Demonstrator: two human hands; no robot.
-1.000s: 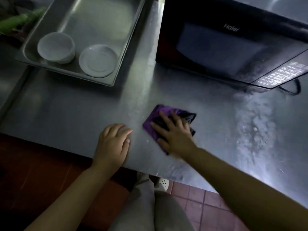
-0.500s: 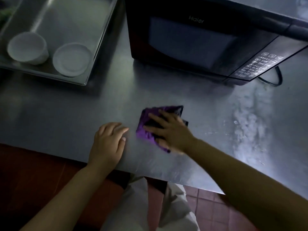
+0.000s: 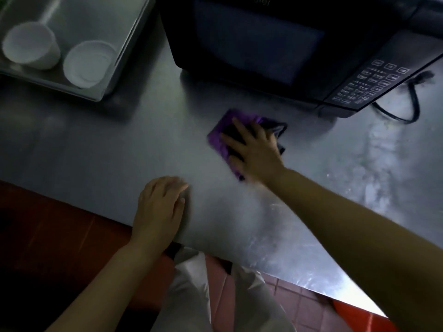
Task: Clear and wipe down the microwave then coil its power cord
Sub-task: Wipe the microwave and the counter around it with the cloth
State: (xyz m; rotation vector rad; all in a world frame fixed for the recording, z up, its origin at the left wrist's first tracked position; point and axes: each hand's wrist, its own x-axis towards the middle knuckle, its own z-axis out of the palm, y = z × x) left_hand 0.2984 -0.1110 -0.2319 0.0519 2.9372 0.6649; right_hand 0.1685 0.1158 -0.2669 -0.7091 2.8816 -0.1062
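A black microwave (image 3: 275,44) stands at the back of the steel counter (image 3: 107,144), door closed, keypad on its right. Its black power cord (image 3: 412,104) loops on the counter to the right of it. A folded purple cloth (image 3: 219,137) lies flat on the counter in front of the microwave. My right hand (image 3: 254,149) presses on the cloth with fingers spread straight. My left hand (image 3: 160,207) rests flat on the counter near its front edge, holding nothing.
A steel tray (image 3: 129,44) at the back left holds a white bowl (image 3: 31,46) and a white dish (image 3: 90,63). Wet smears (image 3: 374,164) cover the counter's right part. Red floor tiles (image 3: 299,305) and my light trousers show below the edge.
My right hand has slid the cloth away from the front edge toward the microwave. The view has shifted, so the tray and microwave sit nearer the top. My left hand has stayed put.
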